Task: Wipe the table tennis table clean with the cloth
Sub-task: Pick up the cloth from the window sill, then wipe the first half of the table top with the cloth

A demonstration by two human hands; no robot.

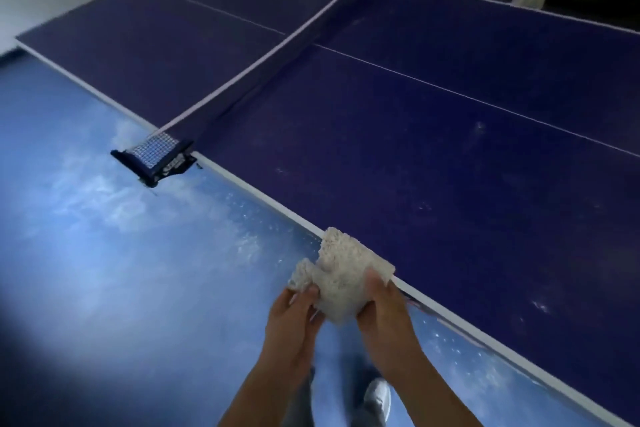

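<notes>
hands: left hand point(294, 315) and right hand point(384, 308) both have fingers curled on the cloth's lower corners.
cloth: white terry cloth point(341, 270), bunched, at the near edge of the table tennis table point(450, 166); I can't tell whether it touches.
near half: pale smudges and specks show; I judge the wiping barely begun.
past the net point(277, 45): too blurred to rate.

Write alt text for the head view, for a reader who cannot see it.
A person's left hand and right hand hold a crumpled white cloth at the near edge of a dark blue table tennis table. Pale specks mark its surface, and the net crosses it to the left.
</notes>
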